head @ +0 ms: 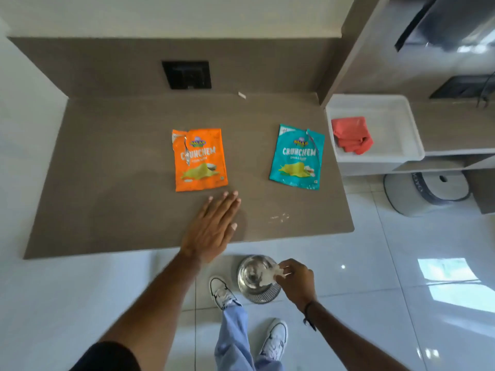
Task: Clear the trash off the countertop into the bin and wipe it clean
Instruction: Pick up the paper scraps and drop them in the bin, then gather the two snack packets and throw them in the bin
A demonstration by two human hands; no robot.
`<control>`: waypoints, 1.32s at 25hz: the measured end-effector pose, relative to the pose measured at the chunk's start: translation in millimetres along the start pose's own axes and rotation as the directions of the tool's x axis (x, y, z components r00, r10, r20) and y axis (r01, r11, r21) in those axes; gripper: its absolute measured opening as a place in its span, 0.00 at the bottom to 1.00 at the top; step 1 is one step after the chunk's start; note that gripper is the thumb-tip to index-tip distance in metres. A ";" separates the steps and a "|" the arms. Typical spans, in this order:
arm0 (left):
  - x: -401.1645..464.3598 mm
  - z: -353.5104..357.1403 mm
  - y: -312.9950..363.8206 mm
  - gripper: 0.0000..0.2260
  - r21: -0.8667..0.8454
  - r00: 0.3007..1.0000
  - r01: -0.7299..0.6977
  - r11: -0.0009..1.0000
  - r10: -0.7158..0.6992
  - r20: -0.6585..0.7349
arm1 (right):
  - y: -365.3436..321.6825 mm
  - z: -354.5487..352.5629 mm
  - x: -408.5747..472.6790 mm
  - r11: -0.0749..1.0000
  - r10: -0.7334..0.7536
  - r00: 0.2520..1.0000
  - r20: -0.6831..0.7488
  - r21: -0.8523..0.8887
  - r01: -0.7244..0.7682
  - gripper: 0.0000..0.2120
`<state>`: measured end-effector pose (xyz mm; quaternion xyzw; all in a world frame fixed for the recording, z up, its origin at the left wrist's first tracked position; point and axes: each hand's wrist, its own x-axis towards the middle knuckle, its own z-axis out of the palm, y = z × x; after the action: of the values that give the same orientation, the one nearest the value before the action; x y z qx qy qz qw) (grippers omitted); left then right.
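An orange snack packet [199,159] and a teal snack packet [296,157] lie flat on the brown countertop [112,183]. My left hand [211,226] rests flat on the counter just below the orange packet, fingers spread, holding nothing. My right hand [296,279] is below the counter's front edge, over a round steel bin [254,282] on the floor, pinching a crumpled white tissue [269,274] above its opening. White crumbs [280,217] dot the counter near the front right. A small white scrap [242,95] lies at the back edge.
A white tray [388,145] to the right holds a folded red cloth [351,135]. A black socket plate [186,74] sits on the back wall. A grey round object [426,191] stands on the tiled floor at right. My feet in white shoes [222,291] stand beside the bin.
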<state>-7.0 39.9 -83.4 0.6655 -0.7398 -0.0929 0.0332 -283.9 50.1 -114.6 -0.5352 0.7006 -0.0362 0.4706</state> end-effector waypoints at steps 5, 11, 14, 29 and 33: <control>2.3 20.4 -5.4 0.28 0.090 0.994 -0.010 0.996 0.020 -0.110 | 63.3 59.6 57.2 0.980 0.195 0.979 -0.051 0.042 -0.193 0.13; 0.7 22.9 -5.9 0.28 0.161 0.992 -0.014 0.987 0.034 -0.120 | 93.5 97.0 89.3 0.964 0.257 0.966 0.011 -0.073 -0.255 0.25; 0.5 19.7 -5.8 0.28 0.151 0.993 -0.026 0.988 0.042 -0.106 | 90.6 85.4 76.4 0.963 0.266 0.964 -0.008 -0.047 -0.266 0.19; 9.9 -47.1 -10.5 0.09 -0.365 0.918 0.115 0.924 -0.239 -0.316 | -138.5 -22.3 0.1 0.857 -0.512 0.828 -0.227 -0.071 0.510 0.07; 36.2 -84.4 -57.3 0.11 -0.639 0.629 0.531 0.556 -0.764 -0.144 | -243.7 -0.7 40.7 0.916 -0.399 0.906 -0.138 -0.100 0.388 0.19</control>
<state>59.7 -9.4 -13.8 0.8599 -0.3500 -0.1621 0.3343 -109.3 -85.5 -4.4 -0.6774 0.6135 -0.1473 0.3782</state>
